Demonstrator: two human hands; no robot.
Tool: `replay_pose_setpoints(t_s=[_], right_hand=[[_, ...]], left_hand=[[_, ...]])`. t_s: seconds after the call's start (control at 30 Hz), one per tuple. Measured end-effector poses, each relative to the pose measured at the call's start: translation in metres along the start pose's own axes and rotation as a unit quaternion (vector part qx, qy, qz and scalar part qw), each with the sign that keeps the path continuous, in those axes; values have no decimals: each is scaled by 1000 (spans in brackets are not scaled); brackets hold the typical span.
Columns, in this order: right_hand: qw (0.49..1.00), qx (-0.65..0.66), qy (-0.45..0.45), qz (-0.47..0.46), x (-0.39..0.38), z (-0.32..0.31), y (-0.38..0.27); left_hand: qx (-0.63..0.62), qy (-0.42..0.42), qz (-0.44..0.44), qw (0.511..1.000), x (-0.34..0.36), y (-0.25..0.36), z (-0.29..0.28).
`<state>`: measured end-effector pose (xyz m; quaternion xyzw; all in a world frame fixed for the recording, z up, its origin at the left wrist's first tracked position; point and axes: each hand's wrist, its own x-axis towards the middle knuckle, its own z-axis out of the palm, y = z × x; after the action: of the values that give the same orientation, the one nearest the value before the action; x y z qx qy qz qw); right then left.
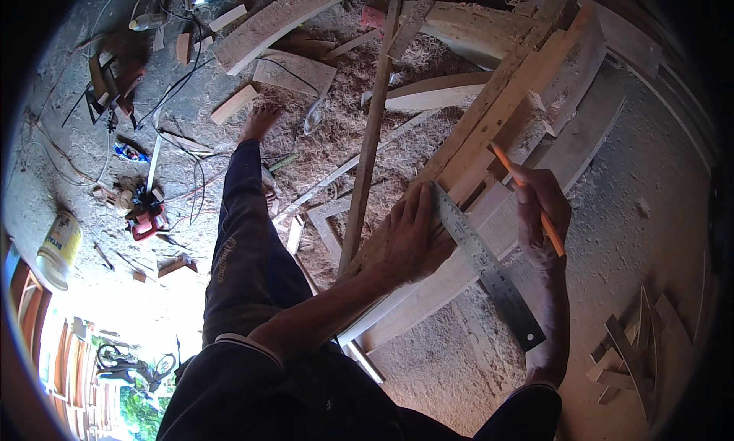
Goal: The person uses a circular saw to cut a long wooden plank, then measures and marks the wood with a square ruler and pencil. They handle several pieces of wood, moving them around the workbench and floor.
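The left hand (pixel 410 238) lies flattened on the beam (pixel 478 154) against the ruler (pixel 489 269), apparently steadying both; the right hand (pixel 541 208) curls closed around a pencil (pixel 506 162), point forward.

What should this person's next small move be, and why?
Probably bring the tip of the pencil to the edge of the metal ruler beside the timber: the left hand rests at the ruler's upper end, while the right hand holds the pencil with its tip away from that edge.
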<state>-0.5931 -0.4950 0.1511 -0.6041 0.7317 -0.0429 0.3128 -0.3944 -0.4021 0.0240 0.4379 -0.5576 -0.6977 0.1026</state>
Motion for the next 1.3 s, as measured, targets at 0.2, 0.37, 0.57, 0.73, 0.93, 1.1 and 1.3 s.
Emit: replay_pose_setpoints(t_s=[0.2, 0.37, 0.57, 0.73, 0.93, 1.1, 1.3], right_hand=[[984, 41, -173, 13, 34, 9, -32], [963, -3, -269, 17, 40, 14, -22], [961, 0, -278, 0, 49, 19, -30], [948, 16, -310, 74, 61, -18, -45], [998, 41, 48, 21, 23, -6, -15], [990, -63, 123, -20, -17, 49, 51], [975, 38, 218, 21, -38, 96, 84]], left_hand=[[-10, 20, 9, 1000, 0, -2, 3], [-8, 17, -1, 1000, 0, 0, 3], [-10, 24, 11, 1000, 0, 1, 0], [7, 13, 21, 1000, 0, 2, -2], [5, 0, 5, 1000, 1, 3, -3], [1, -2, 21, 1000, 2, 3, -6], [18, -4, 11, 1000, 2, 2, -2]])
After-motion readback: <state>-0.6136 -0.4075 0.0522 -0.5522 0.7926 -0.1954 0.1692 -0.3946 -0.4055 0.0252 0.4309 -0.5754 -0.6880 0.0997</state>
